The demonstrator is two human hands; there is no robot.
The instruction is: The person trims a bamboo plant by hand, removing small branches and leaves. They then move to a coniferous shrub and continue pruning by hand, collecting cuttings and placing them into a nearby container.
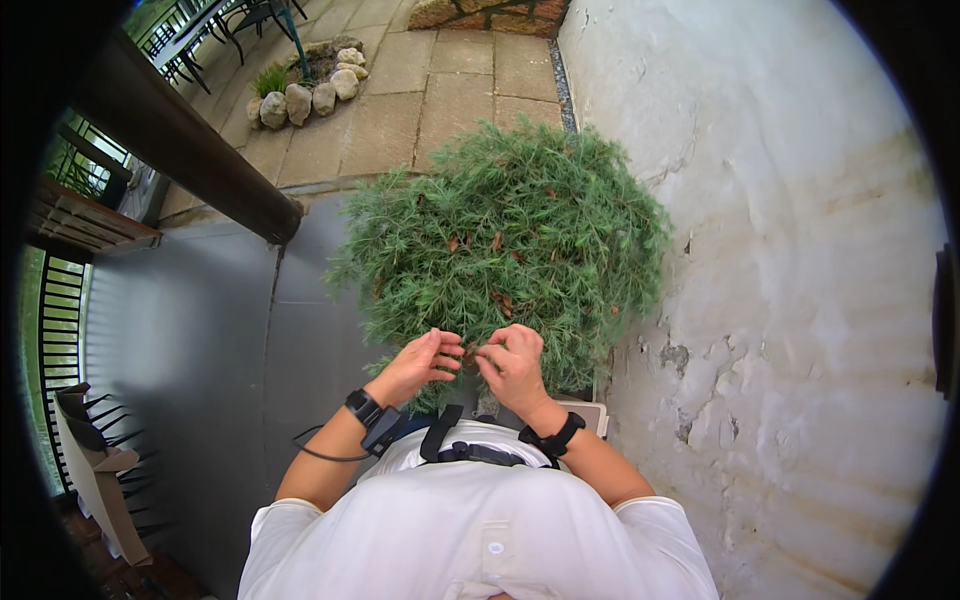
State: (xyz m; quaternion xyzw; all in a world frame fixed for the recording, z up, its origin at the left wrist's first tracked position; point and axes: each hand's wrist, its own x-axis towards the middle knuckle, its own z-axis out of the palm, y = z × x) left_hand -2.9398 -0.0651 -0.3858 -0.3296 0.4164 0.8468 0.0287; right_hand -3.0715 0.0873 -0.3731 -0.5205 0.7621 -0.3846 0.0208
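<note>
A dense, feathery green asparagus-fern-like plant (517, 225) fills the space before me. Dry brown leaves (501, 303) are caught among its fronds. At its near edge, my right hand (516, 364) has thumb and fingertips pinched on a small brown bit (471, 355), which looks like a dry leaf. My left hand (424, 361) is just left of it, palm turned inward, fingers apart and holding nothing I can see. Both hands are in front of the lowest fronds. The plant's base and any pot are hidden beneath the foliage.
A white wall (757, 247) with peeling paint rises close on the right. On the left are a smooth grey floor (202, 322) and a dark round post (217, 157). Farther off, stones (298, 103) ring a small bed on the paving (382, 127). A cardboard piece (105, 495) stands lower left.
</note>
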